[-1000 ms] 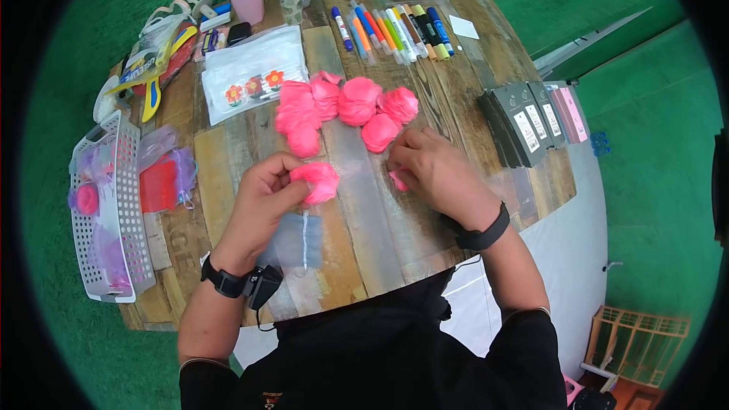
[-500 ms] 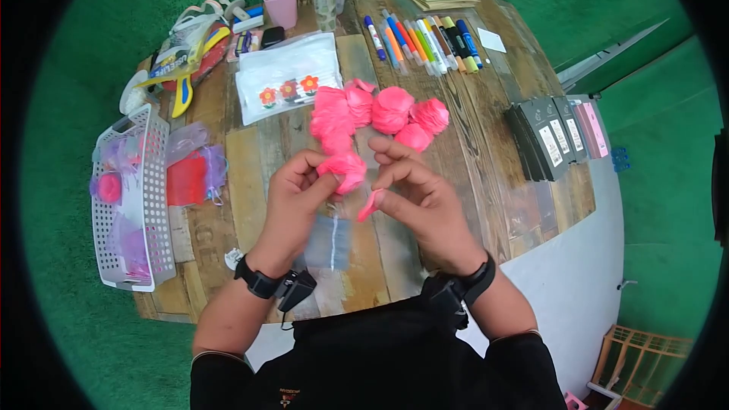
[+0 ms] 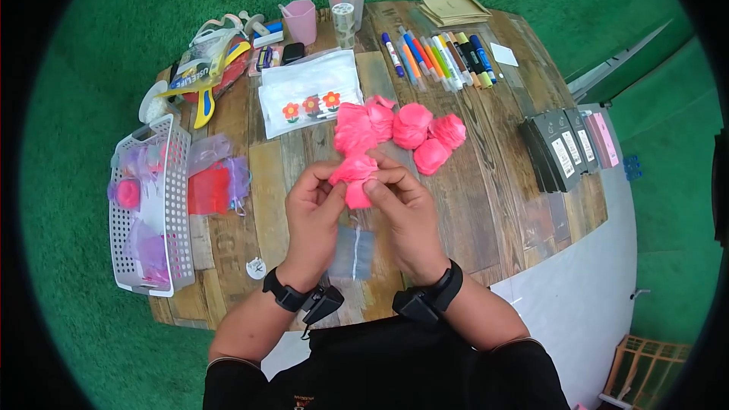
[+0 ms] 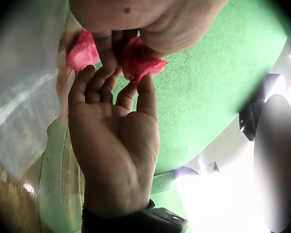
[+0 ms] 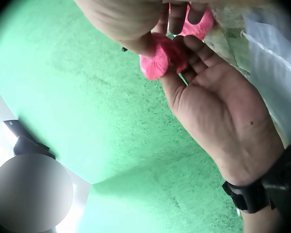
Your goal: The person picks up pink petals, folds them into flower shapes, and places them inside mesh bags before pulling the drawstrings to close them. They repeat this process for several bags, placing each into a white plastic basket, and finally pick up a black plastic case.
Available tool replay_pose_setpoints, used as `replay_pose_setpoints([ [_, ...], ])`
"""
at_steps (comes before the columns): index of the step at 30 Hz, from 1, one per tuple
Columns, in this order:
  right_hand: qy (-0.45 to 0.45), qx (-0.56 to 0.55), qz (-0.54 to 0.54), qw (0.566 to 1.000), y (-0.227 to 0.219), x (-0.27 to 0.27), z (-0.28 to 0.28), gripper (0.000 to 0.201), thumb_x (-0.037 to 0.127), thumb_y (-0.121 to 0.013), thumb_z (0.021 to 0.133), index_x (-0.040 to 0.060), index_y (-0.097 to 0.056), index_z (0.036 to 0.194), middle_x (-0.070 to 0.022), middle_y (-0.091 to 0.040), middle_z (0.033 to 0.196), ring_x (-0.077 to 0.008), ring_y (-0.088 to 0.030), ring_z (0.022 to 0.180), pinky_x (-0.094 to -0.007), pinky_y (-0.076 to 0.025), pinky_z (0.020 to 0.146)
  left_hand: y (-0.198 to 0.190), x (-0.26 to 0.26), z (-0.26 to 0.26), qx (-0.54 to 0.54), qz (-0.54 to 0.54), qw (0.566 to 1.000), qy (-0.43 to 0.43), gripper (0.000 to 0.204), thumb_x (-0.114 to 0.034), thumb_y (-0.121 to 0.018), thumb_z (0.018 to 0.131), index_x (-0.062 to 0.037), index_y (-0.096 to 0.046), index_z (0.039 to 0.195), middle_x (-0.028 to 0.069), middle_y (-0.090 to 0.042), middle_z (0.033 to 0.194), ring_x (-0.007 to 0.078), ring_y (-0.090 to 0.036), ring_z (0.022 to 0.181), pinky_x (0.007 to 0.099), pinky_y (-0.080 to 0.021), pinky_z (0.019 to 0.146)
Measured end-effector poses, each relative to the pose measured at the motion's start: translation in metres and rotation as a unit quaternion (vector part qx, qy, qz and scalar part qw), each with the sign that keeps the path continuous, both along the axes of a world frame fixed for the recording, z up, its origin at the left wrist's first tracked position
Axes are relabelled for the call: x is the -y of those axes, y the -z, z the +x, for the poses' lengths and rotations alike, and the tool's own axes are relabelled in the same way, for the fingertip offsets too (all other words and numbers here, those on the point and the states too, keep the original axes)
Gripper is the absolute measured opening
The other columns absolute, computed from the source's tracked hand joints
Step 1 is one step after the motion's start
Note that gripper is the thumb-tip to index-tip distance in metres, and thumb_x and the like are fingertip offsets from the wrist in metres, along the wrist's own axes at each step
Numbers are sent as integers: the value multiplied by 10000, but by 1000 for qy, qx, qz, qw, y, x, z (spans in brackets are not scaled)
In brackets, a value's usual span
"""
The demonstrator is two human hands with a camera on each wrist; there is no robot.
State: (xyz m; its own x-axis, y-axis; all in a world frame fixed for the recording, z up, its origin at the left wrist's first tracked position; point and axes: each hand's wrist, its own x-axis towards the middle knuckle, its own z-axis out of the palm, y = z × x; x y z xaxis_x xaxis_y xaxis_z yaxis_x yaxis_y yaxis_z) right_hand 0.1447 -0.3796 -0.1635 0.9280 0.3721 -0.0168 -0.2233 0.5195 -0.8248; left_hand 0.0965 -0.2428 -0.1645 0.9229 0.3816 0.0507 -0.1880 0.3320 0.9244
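Note:
Low over the front of the table, both hands hold one bunch of thin pink petals point(image 3: 358, 193). My left hand point(image 3: 313, 201) pinches its left side between thumb and curled fingers. From the right, the thumb and forefinger of my right hand point(image 3: 408, 212) pinch the same bunch. In the left wrist view the pink petals point(image 4: 136, 56) show between the two hands' fingertips. The right wrist view shows petals point(image 5: 155, 63) fanned out at the thumb. Just beyond the fingers lie several pink petal stacks point(image 3: 414, 126). A clear bag with a white strip point(image 3: 351, 254) lies below the hands.
To the left is a white perforated basket point(image 3: 178, 235) of purple mesh bags, with a red mesh bag point(image 3: 208, 190) beside it. Behind lie a flower-print pouch point(image 3: 307, 83) and a row of markers point(image 3: 440, 61). Dark boxes point(image 3: 550, 152) stand at the right edge.
The right hand has come in from the right with a small petal piece and now meets the left hand at the bunch. The head view has shifted, so the table sits further right.

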Motion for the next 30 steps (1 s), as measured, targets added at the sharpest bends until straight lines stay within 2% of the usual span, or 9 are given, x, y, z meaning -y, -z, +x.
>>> replay_pose_setpoints([
  [3,4,-30,20,999,7,-3,1,107,8,-722,1034,10,-713,1141,-101,-656,1397,-134,-653,1214,-316,-520,1075,1,3,1,9,-10,1000,-1,211,49,-649,1038,-15,-669,1238,32,-700,1170,88,-650,1070,263,-517,950],
  [6,19,-27,20,999,3,-5,1,101,10,-725,1036,8,-708,1136,-69,-683,1313,-104,-660,1137,-293,-531,1033,7,4,1,21,-32,999,16,219,37,-673,1032,-13,-667,1246,48,-691,1222,105,-652,1108,278,-519,983],
  [11,38,-1,16,999,10,-5,5,99,-11,-712,1034,-5,-699,1132,-64,-680,1266,-93,-679,1059,-271,-561,942,4,6,0,26,-85,994,61,255,16,-712,1018,-1,-651,1265,61,-671,1283,128,-652,1160,293,-518,1033],
  [14,52,16,5,999,8,-6,8,103,-18,-713,1026,-4,-700,1127,-59,-687,1244,-81,-679,1002,-262,-569,894,-4,8,0,57,-77,992,84,285,10,-725,1011,9,-634,1281,65,-670,1287,129,-651,1174,293,-515,1046],
  [18,67,72,-56,994,15,-6,7,111,-11,-734,1007,10,-707,1112,-48,-697,1208,-65,-658,948,-249,-565,861,-2,11,-1,37,-6,998,51,299,13,-727,1007,17,-624,1287,68,-681,1269,122,-652,1153,289,-518,1032],
  [20,67,64,-37,995,17,-9,7,111,0,-749,997,14,-708,1099,-44,-700,1184,-59,-647,929,-241,-555,844,-1,9,-1,12,15,999,33,278,22,-720,1008,18,-632,1271,70,-690,1247,117,-655,1131,287,-521,1020],
  [25,53,52,-47,996,14,-8,5,120,26,-759,998,23,-710,1108,-41,-695,1184,-71,-654,928,-248,-552,837,2,4,-1,-14,25,1000,1,168,24,-671,1029,14,-660,1197,60,-720,1152,108,-670,1016,286,-543,940],
  [28,57,122,-69,989,7,-2,8,166,55,-785,982,35,-718,1133,-52,-696,1236,-84,-673,928,-261,-558,819,1,-1,2,-10,4,1000,-3,123,26,-645,1036,10,-663,1157,54,-729,1095,102,-672,954,280,-544,885],
  [30,93,159,-167,969,-4,21,16,203,74,-801,969,36,-720,1152,-60,-721,1190,-100,-689,908,-276,-563,791,1,-4,4,-2,-10,1000,1,110,29,-636,1035,6,-661,1140,49,-730,1066,98,-670,928,277,-541,863],
])
